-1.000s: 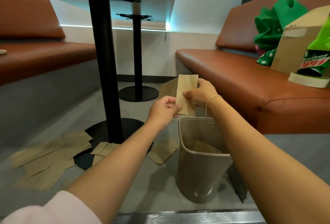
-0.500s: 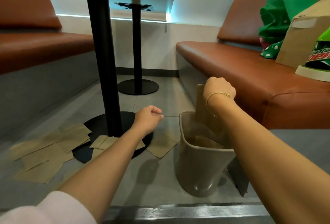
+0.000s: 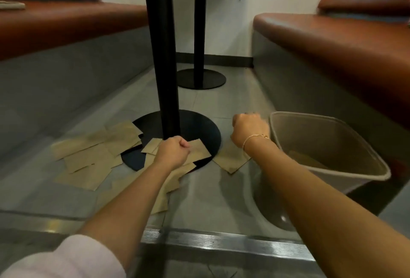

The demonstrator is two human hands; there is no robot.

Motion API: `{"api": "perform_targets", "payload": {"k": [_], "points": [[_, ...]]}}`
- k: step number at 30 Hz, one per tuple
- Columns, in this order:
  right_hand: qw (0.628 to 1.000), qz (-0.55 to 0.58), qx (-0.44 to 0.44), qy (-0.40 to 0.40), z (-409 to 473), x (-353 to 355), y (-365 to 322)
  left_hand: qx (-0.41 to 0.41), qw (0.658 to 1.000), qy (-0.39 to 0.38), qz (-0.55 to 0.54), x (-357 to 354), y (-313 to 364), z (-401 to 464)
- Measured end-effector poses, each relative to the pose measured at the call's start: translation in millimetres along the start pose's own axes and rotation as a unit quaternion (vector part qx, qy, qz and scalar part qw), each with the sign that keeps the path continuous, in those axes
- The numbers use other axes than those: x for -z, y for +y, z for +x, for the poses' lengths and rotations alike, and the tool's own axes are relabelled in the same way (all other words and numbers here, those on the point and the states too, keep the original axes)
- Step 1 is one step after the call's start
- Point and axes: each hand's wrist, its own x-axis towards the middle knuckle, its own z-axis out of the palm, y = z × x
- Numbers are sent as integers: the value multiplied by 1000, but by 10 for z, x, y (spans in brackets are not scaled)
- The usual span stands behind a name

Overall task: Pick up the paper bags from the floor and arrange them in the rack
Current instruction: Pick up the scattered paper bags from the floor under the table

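Hands, two, fisted, over scattered paper bags (image 3: 88,158); one rack (image 3: 328,151).

Two hands (image 3: 174,150), one bin (image 3: 328,151), two table posts (image 3: 160,55), two benches (image 3: 332,40)

Flat brown paper bags (image 3: 93,158) lie scattered and overlapping on the grey floor around the black round table base, one more (image 3: 230,159) lying just left of the tilted beige plastic bin (image 3: 355,144), inside which at least one bag (image 3: 307,159) rests.
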Motion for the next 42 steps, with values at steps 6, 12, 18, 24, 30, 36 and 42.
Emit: {"api": "perform_targets", "payload": {"k": [6,12,18,24,30,36,42], "points": [[992,-2,-2,-122,121,-890,-149,95,992,18,86,-59,-740,325],[982,-29,-15,-188,290,-1631,-93,98,967,-37,232,-285,-1155,605],[978,-55,-29,-201,485,-2069,30,45,947,-72,310,-512,-1350,877],[981,-38,-43,-187,645,-2292,110,32,929,-91,358,-557,-1541,1080],[977,-35,-27,-210,781,-2311,78,-23,878,-78,472,-632,-1495,1114],[975,-100,1,-197,838,-2315,115,-54,859,-79,502,-634,-1520,1152],[971,-129,21,-199,776,-2252,110,-34,864,-91,495,-578,-1514,1151]]}}
